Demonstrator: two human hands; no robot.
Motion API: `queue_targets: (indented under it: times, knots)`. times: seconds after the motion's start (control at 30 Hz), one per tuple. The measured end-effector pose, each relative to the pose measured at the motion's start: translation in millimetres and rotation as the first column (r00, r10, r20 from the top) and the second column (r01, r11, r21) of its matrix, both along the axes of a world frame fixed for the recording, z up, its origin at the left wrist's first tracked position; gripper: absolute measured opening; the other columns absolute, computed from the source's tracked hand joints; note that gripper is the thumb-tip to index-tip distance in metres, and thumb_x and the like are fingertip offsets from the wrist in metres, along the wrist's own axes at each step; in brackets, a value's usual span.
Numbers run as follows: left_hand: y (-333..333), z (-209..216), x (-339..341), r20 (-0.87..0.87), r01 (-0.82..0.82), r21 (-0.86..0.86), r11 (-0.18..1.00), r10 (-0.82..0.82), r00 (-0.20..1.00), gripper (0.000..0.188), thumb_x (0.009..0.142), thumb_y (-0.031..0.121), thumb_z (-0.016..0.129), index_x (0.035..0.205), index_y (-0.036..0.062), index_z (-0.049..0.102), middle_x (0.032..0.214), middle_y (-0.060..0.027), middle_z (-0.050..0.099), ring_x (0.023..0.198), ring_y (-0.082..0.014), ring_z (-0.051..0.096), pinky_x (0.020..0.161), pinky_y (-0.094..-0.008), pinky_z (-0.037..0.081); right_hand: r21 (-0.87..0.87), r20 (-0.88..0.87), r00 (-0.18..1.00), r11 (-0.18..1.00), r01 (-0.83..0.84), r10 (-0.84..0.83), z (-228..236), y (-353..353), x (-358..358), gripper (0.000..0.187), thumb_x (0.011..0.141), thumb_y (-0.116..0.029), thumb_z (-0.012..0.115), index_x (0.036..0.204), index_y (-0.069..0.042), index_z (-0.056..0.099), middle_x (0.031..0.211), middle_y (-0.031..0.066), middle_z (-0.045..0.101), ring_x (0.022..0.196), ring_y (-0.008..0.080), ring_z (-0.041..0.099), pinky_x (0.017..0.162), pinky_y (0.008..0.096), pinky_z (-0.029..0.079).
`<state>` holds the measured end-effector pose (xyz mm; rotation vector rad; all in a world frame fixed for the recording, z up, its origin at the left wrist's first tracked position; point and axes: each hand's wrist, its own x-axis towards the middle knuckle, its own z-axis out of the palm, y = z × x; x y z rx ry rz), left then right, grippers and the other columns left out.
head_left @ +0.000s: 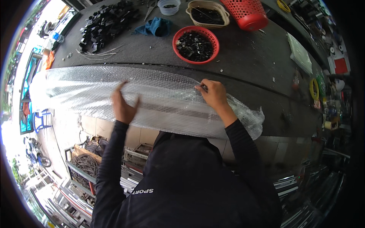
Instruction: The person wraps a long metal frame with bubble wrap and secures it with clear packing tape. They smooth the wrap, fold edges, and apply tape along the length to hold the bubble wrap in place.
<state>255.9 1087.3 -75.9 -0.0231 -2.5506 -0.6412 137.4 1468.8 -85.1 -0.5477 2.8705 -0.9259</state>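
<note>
**Right hand (pixel 215 94) pinches bubble wrap (pixel 163 90) at the tabletop's (pixel 251 57) near edge**

The right thumb and index finger are together, clamped on the upper edge of the clear bubble wrap. The left hand (pixel 124 109) is over the wrap's middle, thumb and fingers spread apart; it is a little blurred, and I cannot tell whether it touches the film. The wrap stretches in a long sheet along the near side of the tabletop, its left end washed out by glare and its right end crumpled. A darker band shows through it between the hands and beneath the right wrist.

Beyond the wrap stands a round red basket (pixel 197 61) of small, mostly black pieces. Just behind it are a blue cloth (pixel 154 27), a beige basket (pixel 225 16) and a pale tub (pixel 168 11). A taller red basket (pixel 247 15) stands tilted to their right. A heap of black pieces (pixel 104 24) lies far left, with thin pale strips (pixel 99 55) near it. At right is a flat clear packet (pixel 299 53). Below the wrap, lower left, coiled cable (pixel 84 165) sits in a metal frame (pixel 81 171).
</note>
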Motion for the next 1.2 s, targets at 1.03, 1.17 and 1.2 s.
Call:
queue_targets:
  times: [1.03,1.17,1.2]
  knots:
    - [150.7,18.5,-27.5,-0.241,0.611,0.147,0.778,-0.57,0.785,0.039,0.079,0.001,0.09,0.115,0.0137,0.082,0.117,-0.006,0.074,0.106,-0.0314,0.072,0.089,-0.0473,0.061,-0.012,-0.242,0.97,1.0,-0.007,0.003,36.9,67.4,126.2,0.01,0.089,0.002,0.077,0.097,-0.004,0.075,0.098,0.0077,0.072,0.094,0.0298,0.071,0.086,0.0445,0.061]
    - [175.2,22.6,-33.7,0.192,0.74,0.108,0.664,-0.744,0.64,0.066,0.091,0.011,0.083,0.155,0.0159,0.07,0.173,-0.0152,0.055,0.166,-0.0422,0.044,0.133,-0.0615,0.04,-0.047,-0.242,0.964,0.994,0.099,-0.108,28.3,52.8,139.8,0.012,0.091,0.0,0.079,0.102,-0.006,0.079,0.1,0.008,0.072,0.102,0.0303,0.07,0.091,0.0433,0.06]
    - [183.5,20.4,-34.0,0.25,0.83,0.133,0.542,-0.828,0.501,0.065,0.093,0.013,0.081,0.157,0.0124,0.068,0.174,-0.0158,0.054,0.168,-0.0416,0.041,0.135,-0.0615,0.036,-0.064,-0.228,0.965,0.991,0.119,-0.131,29.4,54.2,140.6,0.011,0.092,0.0,0.079,0.102,-0.006,0.079,0.101,0.0079,0.073,0.104,0.0307,0.071,0.092,0.0433,0.06]
